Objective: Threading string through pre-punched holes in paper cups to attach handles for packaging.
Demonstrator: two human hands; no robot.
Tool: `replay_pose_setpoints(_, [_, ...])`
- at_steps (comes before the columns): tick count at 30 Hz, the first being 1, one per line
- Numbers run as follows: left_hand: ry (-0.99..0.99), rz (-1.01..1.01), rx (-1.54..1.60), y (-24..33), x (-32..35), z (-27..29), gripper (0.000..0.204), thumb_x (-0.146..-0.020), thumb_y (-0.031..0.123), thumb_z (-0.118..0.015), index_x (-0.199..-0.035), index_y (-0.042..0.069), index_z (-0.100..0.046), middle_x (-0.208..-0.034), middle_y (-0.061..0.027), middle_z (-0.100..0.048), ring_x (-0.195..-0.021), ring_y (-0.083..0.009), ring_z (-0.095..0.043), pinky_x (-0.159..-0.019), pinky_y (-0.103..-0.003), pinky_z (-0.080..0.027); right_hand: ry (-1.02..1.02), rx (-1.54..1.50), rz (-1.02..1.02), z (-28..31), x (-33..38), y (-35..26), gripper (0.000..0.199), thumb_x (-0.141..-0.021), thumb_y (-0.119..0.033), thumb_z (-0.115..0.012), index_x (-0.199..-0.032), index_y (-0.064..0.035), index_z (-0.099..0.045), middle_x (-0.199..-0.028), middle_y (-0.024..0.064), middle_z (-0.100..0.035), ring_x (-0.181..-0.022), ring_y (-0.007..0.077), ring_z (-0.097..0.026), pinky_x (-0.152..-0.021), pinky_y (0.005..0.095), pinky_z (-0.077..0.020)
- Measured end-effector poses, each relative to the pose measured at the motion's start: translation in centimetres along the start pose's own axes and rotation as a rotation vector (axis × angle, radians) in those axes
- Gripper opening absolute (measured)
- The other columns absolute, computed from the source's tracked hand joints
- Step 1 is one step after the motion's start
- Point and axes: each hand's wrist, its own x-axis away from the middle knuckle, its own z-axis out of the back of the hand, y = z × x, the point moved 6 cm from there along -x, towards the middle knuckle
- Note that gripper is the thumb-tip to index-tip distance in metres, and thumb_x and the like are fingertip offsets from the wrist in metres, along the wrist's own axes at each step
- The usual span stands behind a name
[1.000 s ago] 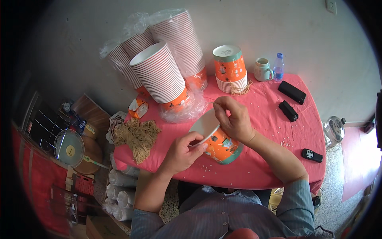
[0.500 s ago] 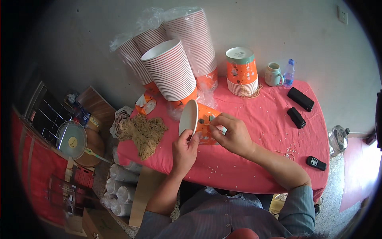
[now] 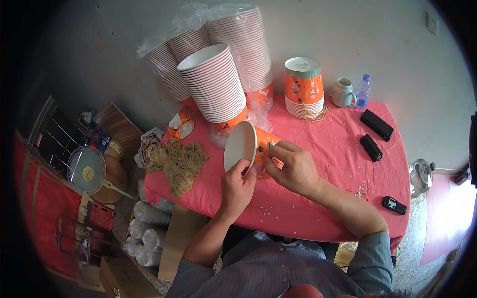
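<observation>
A large orange paper bucket (image 3: 240,145) with a white inside lies tipped on its side, its mouth facing left. My left hand (image 3: 237,189) grips the bucket's lower rim, thumb outside and fingers reaching the inner edge. Against the printed orange wall, my right hand (image 3: 296,170) is closed in a pinch. Whatever sits between its fingertips is too small to make out. A bundle of tan strings (image 3: 180,161) lies on the table to the left of the bucket.
Tall nested bucket stacks (image 3: 211,84), some in clear plastic, stand behind. Upside-down buckets (image 3: 304,89), a mug (image 3: 343,93) and a water bottle (image 3: 363,92) are at the back right. Two black cases (image 3: 376,124) and a remote (image 3: 394,205) lie on the pink tablecloth (image 3: 328,149) among white bits.
The bucket has turned so that more of its white inside shows. My left hand has shifted a little to the right with the rim; my right hand stays pinched at the bucket's side.
</observation>
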Motion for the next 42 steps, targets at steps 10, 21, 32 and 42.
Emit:
replay_pose_setpoints(10, [-0.005, 0.017, -0.019, 0.0, -0.1, -0.3, 0.022, -0.103, 0.017, -0.079, -0.098, 0.0, -0.067, -0.078, -0.0166, -0.069, -0.067, -0.0302, -0.068, -0.06, -0.042, -0.051, 0.005, -0.011, 0.019, 0.2, -0.2, -0.2, 0.01, -0.085, -0.007, -0.08, -0.091, -0.0035, -0.072, -0.085, 0.0129, -0.069, -0.076, 0.0348, -0.071, -0.067, 0.0459, -0.0578])
replay_pose_setpoints(21, [-0.007, -0.138, -0.107, 1.9, -0.4, -0.2, 0.017, -0.098, 0.012, -0.08, -0.096, 0.002, -0.066, -0.082, -0.0173, -0.069, -0.076, -0.0389, -0.067, -0.07, -0.049, -0.051, -0.122, 0.003, -0.054, 0.1, -0.4, 0.3, 0.012, -0.086, -0.009, -0.077, -0.096, -0.0028, -0.075, -0.087, 0.0135, -0.072, -0.075, 0.0344, -0.072, -0.066, 0.0448, -0.0582])
replay_pose_setpoints(32, [-0.322, 0.054, 0.119, 1.7, -2.0, -0.7, 0.026, -0.109, 0.02, -0.063, -0.123, -0.002, -0.063, -0.097, -0.0233, -0.078, -0.093, -0.0382, -0.078, -0.078, -0.049, -0.058, -0.308, -0.141, -0.214, -0.6, -0.4, 3.3, 0.016, -0.092, -0.012, -0.074, -0.103, -0.0022, -0.078, -0.091, 0.0157, -0.079, -0.081, 0.0315, -0.077, -0.072, 0.0418, -0.0597])
replay_pose_setpoints(42, [-0.39, -0.072, 0.048, 1.6, -4.1, -0.9, 0.025, -0.109, 0.013, -0.058, -0.13, 0.0, -0.063, -0.093, -0.0268, -0.075, -0.091, -0.046, -0.076, -0.075, -0.051, -0.058, -0.301, -0.148, -0.211, -0.1, -0.6, 3.3, 0.017, -0.09, -0.011, -0.073, -0.104, -0.0025, -0.078, -0.09, 0.0142, -0.079, -0.074, 0.0295, -0.076, -0.07, 0.0408, -0.0586])
